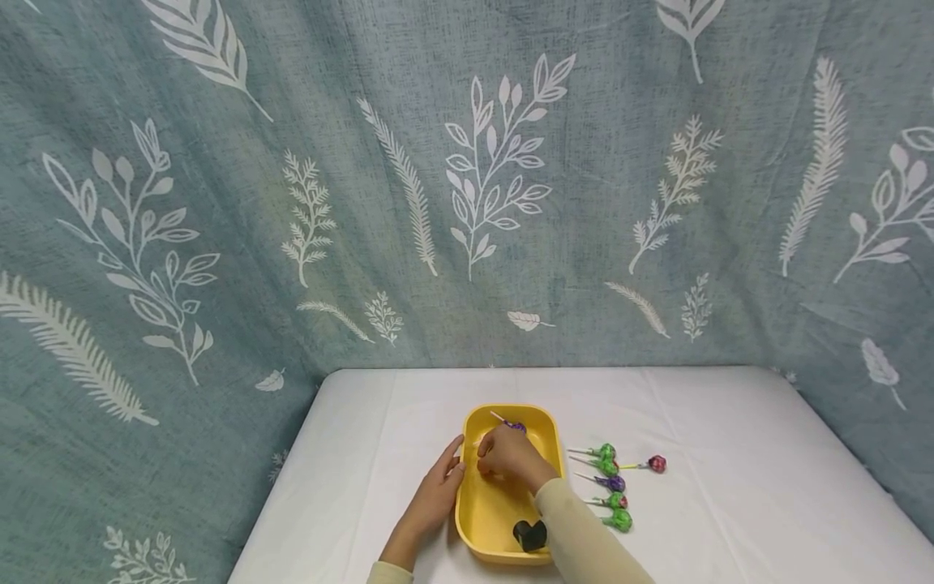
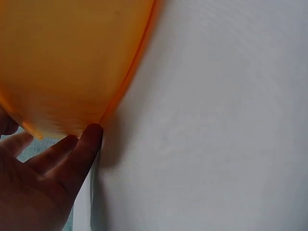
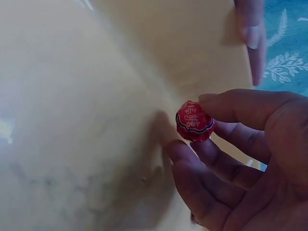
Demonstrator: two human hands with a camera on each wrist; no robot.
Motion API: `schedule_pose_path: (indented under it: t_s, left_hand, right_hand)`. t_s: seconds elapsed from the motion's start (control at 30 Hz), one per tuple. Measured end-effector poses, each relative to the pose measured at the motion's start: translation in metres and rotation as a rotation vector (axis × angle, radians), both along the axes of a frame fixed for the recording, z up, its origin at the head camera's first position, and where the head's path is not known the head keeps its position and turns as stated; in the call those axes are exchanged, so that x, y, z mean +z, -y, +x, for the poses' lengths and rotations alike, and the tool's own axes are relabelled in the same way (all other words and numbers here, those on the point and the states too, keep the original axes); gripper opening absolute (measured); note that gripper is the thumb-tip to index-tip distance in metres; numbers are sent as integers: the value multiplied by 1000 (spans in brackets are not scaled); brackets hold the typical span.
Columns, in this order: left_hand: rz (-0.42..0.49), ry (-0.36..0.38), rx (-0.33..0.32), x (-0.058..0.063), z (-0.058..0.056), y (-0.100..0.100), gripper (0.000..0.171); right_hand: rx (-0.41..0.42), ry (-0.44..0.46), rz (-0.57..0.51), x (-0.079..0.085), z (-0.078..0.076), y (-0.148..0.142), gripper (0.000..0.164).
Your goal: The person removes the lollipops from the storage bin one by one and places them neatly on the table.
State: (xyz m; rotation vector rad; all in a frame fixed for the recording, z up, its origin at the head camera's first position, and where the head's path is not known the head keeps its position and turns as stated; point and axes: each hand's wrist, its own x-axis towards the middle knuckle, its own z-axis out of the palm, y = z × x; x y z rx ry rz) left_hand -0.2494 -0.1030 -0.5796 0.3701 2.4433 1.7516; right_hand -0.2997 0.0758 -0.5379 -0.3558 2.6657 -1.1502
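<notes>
A yellow tray (image 1: 499, 557) lies lengthwise on the white-covered table. My left hand (image 1: 434, 495) rests along its left side, fingers extended and touching the wall near the rim; the left wrist view shows the fingertips (image 2: 92, 132) against the tray's edge. Inside the tray, my right hand (image 1: 511, 456) pinches a lollipop (image 3: 194, 121) in a red wrapper by its round head, between thumb and fingers. Its stick is hidden. Just beyond that hand, a purple-wrapped lollipop (image 1: 516, 427) lies at the tray's far end, its white stick pointing up-left.
Right of the tray lies a column of lollipops, including a green one (image 1: 606, 451), a purple one (image 1: 614, 483) and another green one (image 1: 620, 520). A red lollipop (image 1: 657, 464) with a yellow stick lies farther right. A dark heart-shaped thing (image 1: 529, 536) shows near the tray's front. A patterned curtain (image 1: 584, 324) stands behind.
</notes>
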Motion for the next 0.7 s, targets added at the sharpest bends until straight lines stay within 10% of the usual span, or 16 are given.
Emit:
schedule_pose_path:
  t_s: [0.7]
  left_hand:
    - [-17, 1, -2, 2, 1, 0, 52]
  right_hand:
    - [10, -105, -39, 33, 19, -25, 10]
